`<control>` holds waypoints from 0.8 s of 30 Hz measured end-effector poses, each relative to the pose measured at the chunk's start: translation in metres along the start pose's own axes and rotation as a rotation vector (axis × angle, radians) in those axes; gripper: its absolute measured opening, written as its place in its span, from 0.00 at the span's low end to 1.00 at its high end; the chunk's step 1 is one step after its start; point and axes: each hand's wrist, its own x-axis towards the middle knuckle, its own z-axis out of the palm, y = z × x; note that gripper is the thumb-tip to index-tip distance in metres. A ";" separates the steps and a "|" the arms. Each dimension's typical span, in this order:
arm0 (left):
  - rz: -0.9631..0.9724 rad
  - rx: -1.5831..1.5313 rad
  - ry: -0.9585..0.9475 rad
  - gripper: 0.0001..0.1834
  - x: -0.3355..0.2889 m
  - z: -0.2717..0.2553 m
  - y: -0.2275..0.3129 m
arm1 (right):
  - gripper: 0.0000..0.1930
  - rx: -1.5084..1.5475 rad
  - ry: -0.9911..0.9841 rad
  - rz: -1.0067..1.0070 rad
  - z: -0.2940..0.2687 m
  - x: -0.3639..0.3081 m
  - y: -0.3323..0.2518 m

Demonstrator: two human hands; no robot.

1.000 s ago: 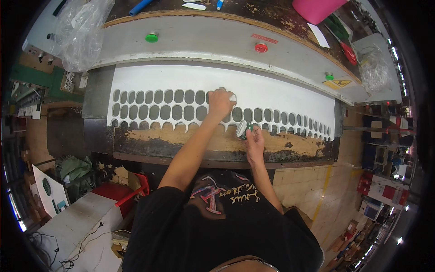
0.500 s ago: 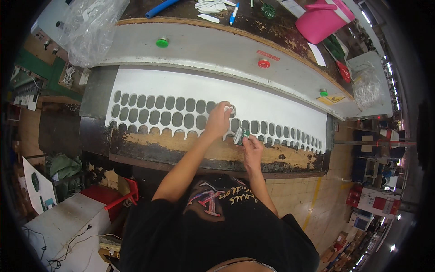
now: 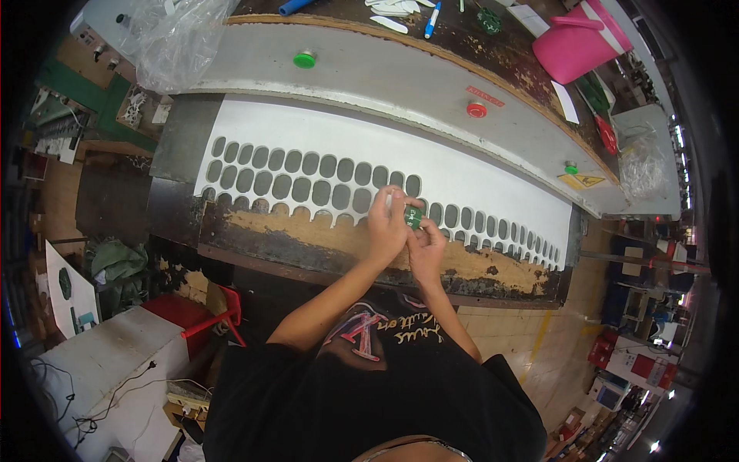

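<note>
A white sheet (image 3: pixel 323 138) lies on the work surface with rows of oval holes cut along its near side. Over its near edge, my right hand (image 3: pixel 426 250) grips a small green oval cutting die (image 3: pixel 413 216) between thumb and fingers. Right beside it is my left hand (image 3: pixel 387 227), its fingers closed near the die's left side. The white oval piece in the left fingers is mostly hidden by them. At the end of the upper row, one hole (image 3: pixel 413 185) shows the dark surface beneath.
Behind the sheet runs a grey machine beam with green buttons (image 3: pixel 305 59) and a red button (image 3: pixel 477 109). On the ledge above lie white cutouts (image 3: pixel 392 8), a blue pen (image 3: pixel 433 21) and a pink bucket (image 3: pixel 573 46). A red chair (image 3: pixel 219 312) stands at left.
My left hand has come away from the end of the upper row with a white oval piece and moved down to my right hand. The whole view has shifted slightly.
</note>
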 end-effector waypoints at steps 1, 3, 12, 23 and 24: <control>-0.068 -0.143 -0.017 0.12 0.002 -0.001 0.006 | 0.15 0.102 0.042 -0.122 0.010 0.000 -0.005; -0.096 -0.203 -0.003 0.12 0.004 -0.005 0.012 | 0.17 0.205 0.079 -0.242 0.015 -0.001 -0.010; 0.007 -0.111 0.056 0.13 -0.008 -0.011 0.007 | 0.14 -0.064 -0.138 -0.010 0.000 -0.006 0.001; -0.040 -0.557 0.114 0.12 0.025 -0.055 0.049 | 0.15 0.382 0.063 0.145 0.034 -0.006 -0.015; -0.012 -0.519 0.148 0.12 0.033 -0.057 0.063 | 0.14 0.319 0.129 0.169 0.023 -0.008 -0.013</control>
